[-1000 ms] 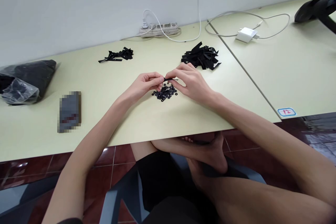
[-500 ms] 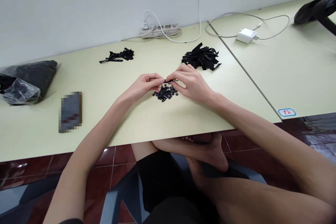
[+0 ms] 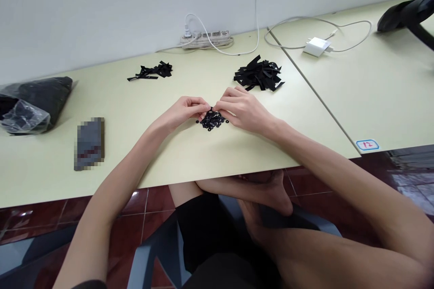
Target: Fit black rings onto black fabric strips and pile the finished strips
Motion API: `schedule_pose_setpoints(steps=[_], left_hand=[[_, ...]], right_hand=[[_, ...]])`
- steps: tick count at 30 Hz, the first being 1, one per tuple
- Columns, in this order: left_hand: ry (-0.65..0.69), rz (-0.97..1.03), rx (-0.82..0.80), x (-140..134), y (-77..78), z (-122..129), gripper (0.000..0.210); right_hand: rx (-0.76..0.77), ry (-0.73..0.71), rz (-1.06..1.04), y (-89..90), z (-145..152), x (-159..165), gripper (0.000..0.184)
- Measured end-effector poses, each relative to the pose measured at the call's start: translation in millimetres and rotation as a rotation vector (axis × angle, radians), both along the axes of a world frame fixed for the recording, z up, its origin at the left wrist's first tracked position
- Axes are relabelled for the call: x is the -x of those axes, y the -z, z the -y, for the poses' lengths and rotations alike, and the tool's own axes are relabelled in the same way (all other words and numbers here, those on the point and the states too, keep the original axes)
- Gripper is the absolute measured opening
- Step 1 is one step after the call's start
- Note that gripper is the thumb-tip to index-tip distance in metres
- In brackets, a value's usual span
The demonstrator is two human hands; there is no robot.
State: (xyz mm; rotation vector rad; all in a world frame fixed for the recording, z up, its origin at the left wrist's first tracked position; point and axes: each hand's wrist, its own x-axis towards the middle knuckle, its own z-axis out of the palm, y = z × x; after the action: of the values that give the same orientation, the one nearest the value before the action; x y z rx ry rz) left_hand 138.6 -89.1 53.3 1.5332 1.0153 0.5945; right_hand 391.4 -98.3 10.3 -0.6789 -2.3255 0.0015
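My left hand (image 3: 192,109) and my right hand (image 3: 238,107) meet above the pale table, thumbs and fingers pinched close together. Between their fingertips shows a bit of a small black strip (image 3: 212,109); most of it is hidden by the fingers. Just below lies a heap of small black washers (image 3: 213,121), round with holes in the middle, partly covered by both hands. Behind my right hand is a large pile of black strips (image 3: 259,74). A smaller bunch of black strips (image 3: 159,70) lies farther left.
A clear plastic bag with black material (image 3: 40,104) sits at the far left, near a blurred-out dark flat object (image 3: 89,144). Along the wall are a power strip (image 3: 206,39) and white cable. A white charger (image 3: 316,47) lies at the right, beyond the table seam.
The strip end that stuck out under my right fingers is now out of sight. Both hands' fingertips have shifted slightly toward the washers, my right fingers curling in closer.
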Motion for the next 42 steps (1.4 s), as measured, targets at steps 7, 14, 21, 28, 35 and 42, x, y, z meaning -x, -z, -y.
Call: schedule_pose_setpoints(steps=[7, 14, 21, 28, 35, 42], left_hand=[[-0.008, -0.028, -0.005, 0, -2.1, 0, 0.033], [-0.076, -0.007, -0.091, 4, -5.2, -1, 0.037], [-0.202, 0.050, -0.127, 14, 0.4, -14, 0.035], [-0.395, 0.018, -0.167, 49, 11.4, -42, 0.026], [-0.600, -0.362, -0.503, 97, 31.9, -71, 0.021], [-0.508, -0.811, -0.600, 121, 47.2, -84, 0.063]], right_hand=[[0.007, -0.007, 0.030, -2.4, 0, 2, 0.033], [0.138, 0.020, -0.239, -2.9, 3, 1, 0.016], [0.340, 0.278, -0.582, 5.6, -33, -23, 0.012], [0.342, 0.630, -0.821, 32.8, -91, -80, 0.047], [0.309, 0.694, -0.633, 34.2, -87, -84, 0.050], [0.279, 0.715, -0.554, 35.8, -79, -72, 0.043]])
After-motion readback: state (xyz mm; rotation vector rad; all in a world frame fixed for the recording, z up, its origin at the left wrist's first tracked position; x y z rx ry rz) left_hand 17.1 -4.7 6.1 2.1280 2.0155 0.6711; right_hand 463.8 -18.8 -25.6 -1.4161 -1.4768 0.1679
